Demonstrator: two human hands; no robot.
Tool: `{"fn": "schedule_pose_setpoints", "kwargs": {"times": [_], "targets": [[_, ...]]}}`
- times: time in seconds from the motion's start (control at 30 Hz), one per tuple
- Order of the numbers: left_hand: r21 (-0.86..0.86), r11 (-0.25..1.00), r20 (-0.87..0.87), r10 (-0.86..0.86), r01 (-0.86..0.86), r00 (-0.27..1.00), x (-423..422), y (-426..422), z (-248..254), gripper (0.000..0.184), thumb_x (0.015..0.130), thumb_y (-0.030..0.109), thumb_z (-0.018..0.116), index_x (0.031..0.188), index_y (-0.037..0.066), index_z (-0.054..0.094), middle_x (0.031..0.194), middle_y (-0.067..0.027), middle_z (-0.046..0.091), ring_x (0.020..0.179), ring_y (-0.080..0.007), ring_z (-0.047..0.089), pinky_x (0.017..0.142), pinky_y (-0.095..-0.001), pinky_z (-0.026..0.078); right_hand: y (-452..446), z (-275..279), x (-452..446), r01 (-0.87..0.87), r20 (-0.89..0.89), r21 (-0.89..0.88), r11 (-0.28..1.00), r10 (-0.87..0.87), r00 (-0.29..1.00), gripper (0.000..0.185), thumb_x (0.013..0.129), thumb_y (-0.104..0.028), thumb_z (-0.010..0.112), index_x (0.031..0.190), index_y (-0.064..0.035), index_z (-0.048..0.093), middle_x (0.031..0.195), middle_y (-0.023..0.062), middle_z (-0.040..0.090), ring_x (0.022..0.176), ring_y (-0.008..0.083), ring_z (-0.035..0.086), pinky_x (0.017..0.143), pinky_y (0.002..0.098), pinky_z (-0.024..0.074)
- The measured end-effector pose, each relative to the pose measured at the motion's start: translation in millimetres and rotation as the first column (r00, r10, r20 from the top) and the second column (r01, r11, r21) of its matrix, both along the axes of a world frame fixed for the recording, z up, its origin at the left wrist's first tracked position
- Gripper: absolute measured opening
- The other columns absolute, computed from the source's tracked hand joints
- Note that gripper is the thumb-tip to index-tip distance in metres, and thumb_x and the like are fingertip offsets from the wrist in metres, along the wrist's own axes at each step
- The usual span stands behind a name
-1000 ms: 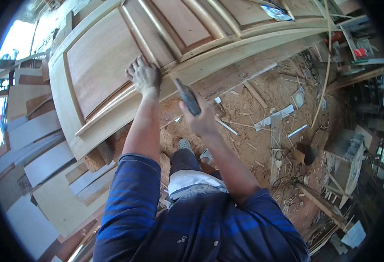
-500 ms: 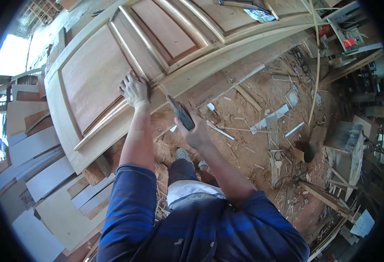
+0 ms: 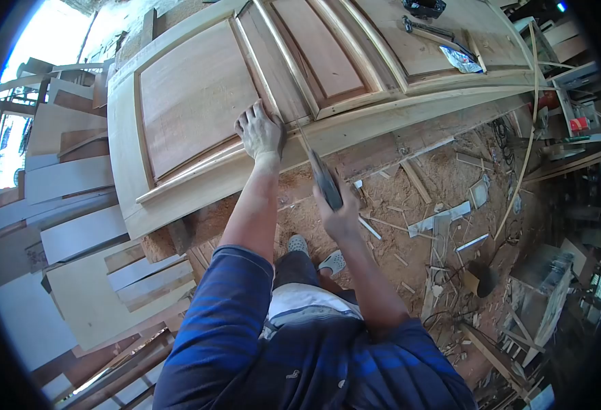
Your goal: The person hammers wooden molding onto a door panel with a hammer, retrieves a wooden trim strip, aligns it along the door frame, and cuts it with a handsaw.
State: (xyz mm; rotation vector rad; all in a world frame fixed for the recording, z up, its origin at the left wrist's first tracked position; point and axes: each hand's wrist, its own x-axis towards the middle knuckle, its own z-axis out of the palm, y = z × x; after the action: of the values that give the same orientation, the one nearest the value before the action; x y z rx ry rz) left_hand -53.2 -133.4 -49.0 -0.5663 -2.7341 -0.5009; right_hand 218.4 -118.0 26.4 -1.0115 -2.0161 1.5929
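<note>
My left hand (image 3: 262,135) presses down on a wooden moulding strip (image 3: 201,169) along the near edge of a panelled wooden door (image 3: 198,89). Its fingers are spread and reach over onto the recessed panel. My right hand (image 3: 340,217) is closed around a dark hand saw (image 3: 325,181), seen almost edge-on. The saw's narrow far end points up-left to the door's near rail, just right of my left hand. Whether its teeth touch the wood cannot be made out, and its handle is mostly hidden in my fist.
On the door's far right lie a hammer (image 3: 427,29), a blue-and-white packet (image 3: 461,59) and a black box (image 3: 423,7). Stacked boards (image 3: 75,174) stand at the left. Offcuts and sawdust cover the floor (image 3: 389,205). A long thin strip (image 3: 534,116) leans at the right.
The camera view has shifted, so the door appears further right and lower. My left hand stays on the moulding strip. The saw remains in my right hand and now appears more edge-on.
</note>
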Motion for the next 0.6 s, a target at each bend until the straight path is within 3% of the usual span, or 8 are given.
{"fn": "schedule_pose_setpoints", "kwargs": {"times": [0.1, 0.2, 0.3, 0.4, 0.47, 0.6], "targets": [[0.000, 1.000, 0.014, -0.017, 0.017, 1.000, 4, -1, 3, 0.049, 0.097, 0.032, 0.064, 0.142, 0.013, 0.067, 0.137, -0.0117, 0.072, 0.135, -0.0327, 0.060, 0.120, -0.0516, 0.038, -6, 1, 6, -0.013, -0.021, 0.021, 1.000, 0.014, 1.000, 0.063, 0.101, -0.022, 0.077, 0.157, -0.0022, 0.057, 0.120, 0.0275, 0.077, 0.108, 0.0365, 0.080, 0.092, 0.0431, 0.0603], [0.008, 1.000, 0.038, -0.009, 0.009, 0.999, -1, 0, 10, 0.049, 0.097, 0.031, 0.063, 0.142, 0.012, 0.067, 0.138, -0.0124, 0.072, 0.135, -0.0331, 0.060, 0.120, -0.0517, 0.038, -49, -3, 119, -0.013, 0.008, 0.051, 0.999, 0.012, 1.000, 0.063, 0.103, -0.023, 0.075, 0.158, -0.0032, 0.055, 0.120, 0.0266, 0.077, 0.106, 0.0353, 0.080, 0.092, 0.0431, 0.0604], [-0.009, 1.000, 0.016, 0.009, -0.009, 1.000, 7, -5, 7, 0.049, 0.097, 0.031, 0.063, 0.142, 0.011, 0.067, 0.139, -0.0128, 0.072, 0.135, -0.0334, 0.060, 0.119, -0.0512, 0.039, -60, -2, 152, -0.042, 0.020, 0.046, 0.998, 0.041, 0.999, 0.063, 0.103, -0.022, 0.075, 0.159, -0.0027, 0.054, 0.122, 0.0260, 0.077, 0.106, 0.0354, 0.080, 0.091, 0.0430, 0.0607], [0.009, 1.000, 0.055, -0.014, 0.013, 0.998, 4, 1, 11, 0.049, 0.098, 0.032, 0.063, 0.142, 0.011, 0.067, 0.138, -0.0127, 0.072, 0.135, -0.0334, 0.060, 0.119, -0.0504, 0.039, -34, 13, 90, -0.049, 0.137, 0.006, 0.999, 0.047, 0.989, 0.061, 0.103, -0.022, 0.074, 0.158, -0.0017, 0.055, 0.125, 0.0269, 0.076, 0.111, 0.0364, 0.079, 0.095, 0.0437, 0.0602], [0.017, 1.000, 0.037, -0.022, 0.021, 0.999, 2, -1, 8, 0.048, 0.098, 0.031, 0.062, 0.142, 0.012, 0.068, 0.138, -0.0124, 0.072, 0.135, -0.0336, 0.060, 0.119, -0.0505, 0.039, -4, 9, 20, -0.021, 0.008, -0.051, 0.998, 0.022, 1.000, 0.059, 0.104, -0.023, 0.074, 0.156, -0.0015, 0.057, 0.127, 0.0254, 0.076, 0.114, 0.0366, 0.078, 0.099, 0.0446, 0.0589], [0.015, 1.000, 0.069, -0.012, 0.011, 0.998, 3, 2, 9, 0.047, 0.097, 0.030, 0.063, 0.141, 0.014, 0.068, 0.139, -0.0120, 0.071, 0.135, -0.0339, 0.060, 0.120, -0.0511, 0.039, -6, 19, 20, -0.013, 0.106, -0.020, 1.000, 0.016, 0.994, 0.058, 0.104, -0.024, 0.074, 0.155, -0.0012, 0.058, 0.129, 0.0270, 0.075, 0.121, 0.0371, 0.076, 0.101, 0.0440, 0.0578]]}}
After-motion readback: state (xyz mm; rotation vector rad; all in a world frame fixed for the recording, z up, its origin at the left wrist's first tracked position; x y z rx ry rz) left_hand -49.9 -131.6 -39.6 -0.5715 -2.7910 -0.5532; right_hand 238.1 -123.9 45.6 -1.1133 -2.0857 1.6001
